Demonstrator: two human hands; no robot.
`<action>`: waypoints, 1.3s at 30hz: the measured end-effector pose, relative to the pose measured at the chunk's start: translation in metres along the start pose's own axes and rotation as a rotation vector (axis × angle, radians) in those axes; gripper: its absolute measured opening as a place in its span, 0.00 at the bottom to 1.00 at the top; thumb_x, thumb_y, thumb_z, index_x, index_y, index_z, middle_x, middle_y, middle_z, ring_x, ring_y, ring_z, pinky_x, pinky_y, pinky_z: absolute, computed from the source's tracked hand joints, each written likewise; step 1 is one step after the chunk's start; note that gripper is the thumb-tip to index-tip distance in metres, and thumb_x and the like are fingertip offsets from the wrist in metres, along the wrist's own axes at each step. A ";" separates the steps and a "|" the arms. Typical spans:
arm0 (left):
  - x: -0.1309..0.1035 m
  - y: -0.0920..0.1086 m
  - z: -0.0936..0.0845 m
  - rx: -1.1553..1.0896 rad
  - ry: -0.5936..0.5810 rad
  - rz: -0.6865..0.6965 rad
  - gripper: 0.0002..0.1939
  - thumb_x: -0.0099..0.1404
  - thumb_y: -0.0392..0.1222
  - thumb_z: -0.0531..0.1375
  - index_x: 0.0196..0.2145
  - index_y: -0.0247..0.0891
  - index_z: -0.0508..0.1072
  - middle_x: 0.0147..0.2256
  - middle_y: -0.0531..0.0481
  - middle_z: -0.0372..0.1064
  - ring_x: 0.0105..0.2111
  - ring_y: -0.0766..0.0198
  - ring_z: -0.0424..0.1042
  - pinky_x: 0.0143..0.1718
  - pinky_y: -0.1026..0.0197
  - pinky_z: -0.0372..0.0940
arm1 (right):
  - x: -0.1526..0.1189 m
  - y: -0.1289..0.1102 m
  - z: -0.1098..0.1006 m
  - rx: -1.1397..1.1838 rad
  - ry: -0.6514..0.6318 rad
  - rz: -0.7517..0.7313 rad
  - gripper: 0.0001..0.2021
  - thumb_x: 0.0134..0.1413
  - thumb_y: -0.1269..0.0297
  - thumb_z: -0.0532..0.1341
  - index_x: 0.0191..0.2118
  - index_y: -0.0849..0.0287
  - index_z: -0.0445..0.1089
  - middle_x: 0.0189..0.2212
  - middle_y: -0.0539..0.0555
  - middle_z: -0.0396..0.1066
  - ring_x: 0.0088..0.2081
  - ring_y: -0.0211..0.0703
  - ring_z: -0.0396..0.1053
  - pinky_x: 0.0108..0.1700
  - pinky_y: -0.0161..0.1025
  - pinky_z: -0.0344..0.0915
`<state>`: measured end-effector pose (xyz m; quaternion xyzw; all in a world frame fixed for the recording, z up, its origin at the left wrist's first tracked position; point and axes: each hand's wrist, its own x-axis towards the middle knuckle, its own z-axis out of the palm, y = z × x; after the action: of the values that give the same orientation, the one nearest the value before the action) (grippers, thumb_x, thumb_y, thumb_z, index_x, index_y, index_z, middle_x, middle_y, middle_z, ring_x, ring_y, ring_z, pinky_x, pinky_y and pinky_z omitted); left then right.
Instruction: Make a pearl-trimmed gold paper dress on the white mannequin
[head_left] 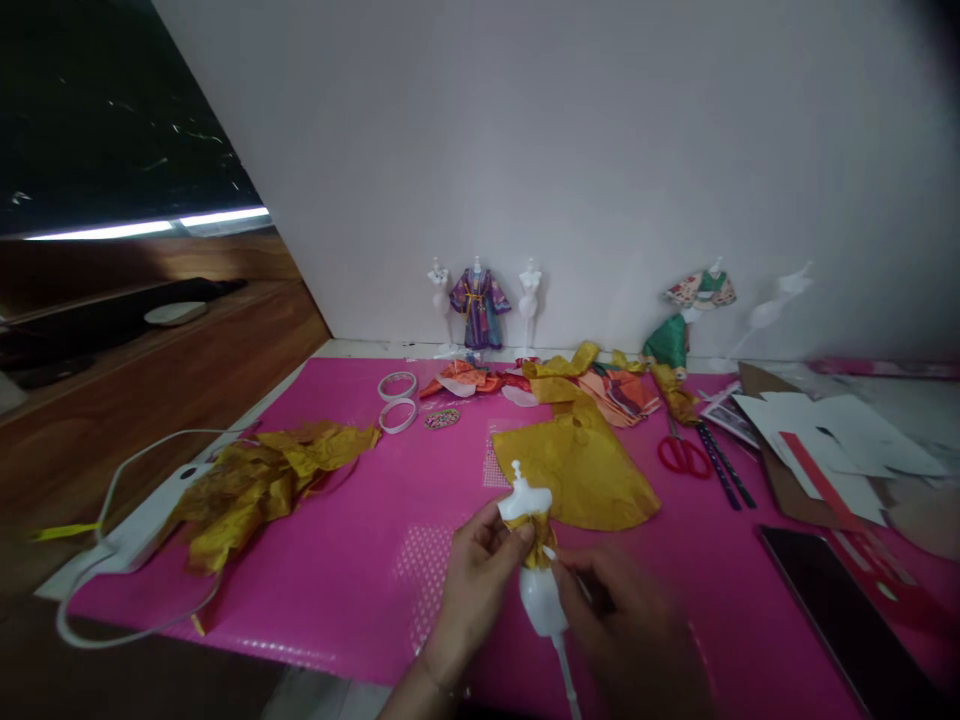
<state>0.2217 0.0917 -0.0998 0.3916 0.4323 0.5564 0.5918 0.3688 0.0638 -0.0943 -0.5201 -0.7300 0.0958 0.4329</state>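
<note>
Right hand (619, 620), blurred beside the mannequin (540, 597), has a grip that cannot be told; gold wrap (538, 537), pinned there by the left hand (480, 568), could be loosened if pressure slips.

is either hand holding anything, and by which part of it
The left hand holds a small white mannequin by its torso, thumb on the gold cloth wrapped there. The right hand is beside the waist, blurred; its grip cannot be told.
</note>
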 end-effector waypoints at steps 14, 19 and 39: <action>-0.008 0.006 0.008 0.041 0.043 0.008 0.22 0.56 0.46 0.67 0.48 0.36 0.76 0.42 0.43 0.79 0.41 0.56 0.76 0.44 0.58 0.68 | -0.004 -0.011 0.020 -0.077 0.107 -0.030 0.14 0.64 0.67 0.53 0.28 0.57 0.72 0.20 0.49 0.68 0.21 0.38 0.67 0.27 0.36 0.58; -0.007 -0.001 0.009 0.055 0.033 0.027 0.21 0.56 0.46 0.67 0.47 0.37 0.76 0.42 0.44 0.79 0.40 0.58 0.76 0.44 0.59 0.69 | -0.002 -0.008 0.024 -0.067 0.059 -0.007 0.15 0.64 0.66 0.52 0.29 0.58 0.72 0.21 0.50 0.70 0.23 0.40 0.70 0.27 0.36 0.59; -0.002 0.003 0.007 0.042 0.053 0.015 0.18 0.56 0.46 0.68 0.44 0.37 0.78 0.39 0.45 0.80 0.43 0.55 0.77 0.41 0.62 0.68 | 0.000 -0.008 0.016 -0.044 0.098 0.025 0.15 0.61 0.66 0.53 0.26 0.57 0.72 0.18 0.48 0.68 0.19 0.37 0.67 0.25 0.36 0.56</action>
<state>0.2274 0.0899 -0.0942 0.3923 0.4564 0.5619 0.5675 0.3518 0.0652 -0.0996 -0.5426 -0.7033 0.0595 0.4555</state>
